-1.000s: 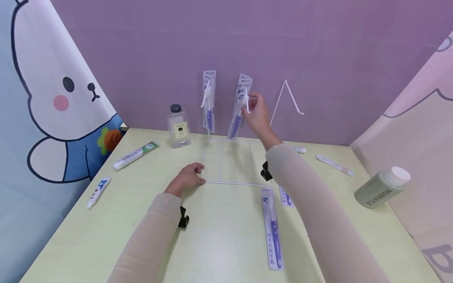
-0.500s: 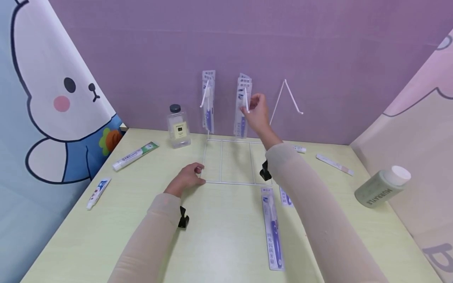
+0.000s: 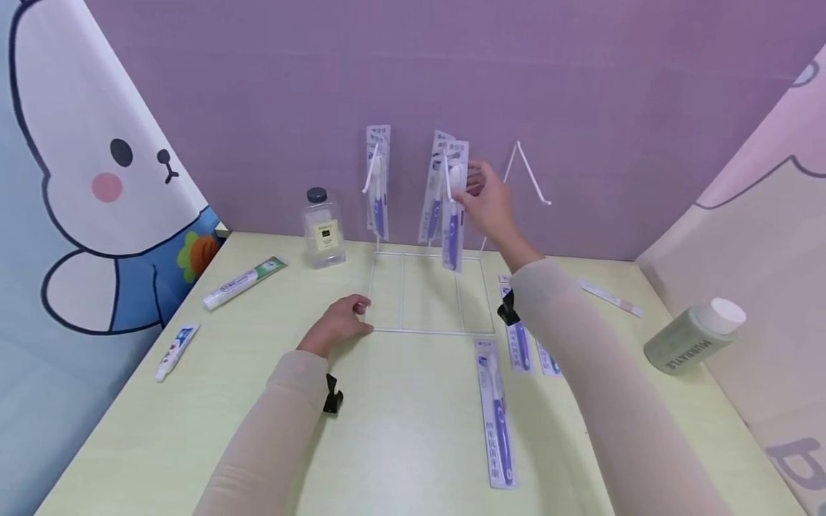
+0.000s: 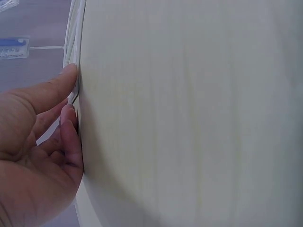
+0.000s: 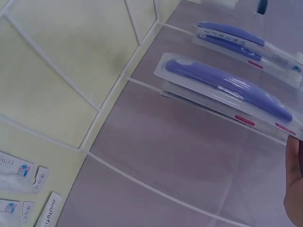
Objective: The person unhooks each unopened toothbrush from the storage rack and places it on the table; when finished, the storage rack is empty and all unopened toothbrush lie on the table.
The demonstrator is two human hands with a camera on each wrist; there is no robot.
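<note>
In the head view a white wire rack (image 3: 431, 332) stands on the table, its hooks rising at the back. My left hand (image 3: 338, 324) holds the rack's front left corner; in the left wrist view, thumb and fingers (image 4: 70, 142) close on the wire. My right hand (image 3: 493, 204) pinches a packaged purple toothbrush (image 3: 454, 236) by its right edge, beside the middle hook (image 3: 447, 175). Behind it hang more packaged toothbrushes (image 3: 431, 208), tilted. Others hang on the left hook (image 3: 378, 208). The right hook (image 3: 532, 172) bears nothing. In the right wrist view the pinched toothbrush (image 5: 227, 87) shows its handle, with my fingers at the edge.
One packaged toothbrush (image 3: 497, 423) lies in front of the rack; more (image 3: 519, 344) lie partly under my right forearm. Toothpaste tubes (image 3: 245, 282) (image 3: 177, 351) and a clear bottle (image 3: 325, 233) stand or lie left. A green bottle (image 3: 693, 337) and a slim box (image 3: 609, 297) are at right.
My right hand has shifted slightly right, drawing the front toothbrush pack apart from those behind it, which swing left. The left hand stays at the rack's corner.
</note>
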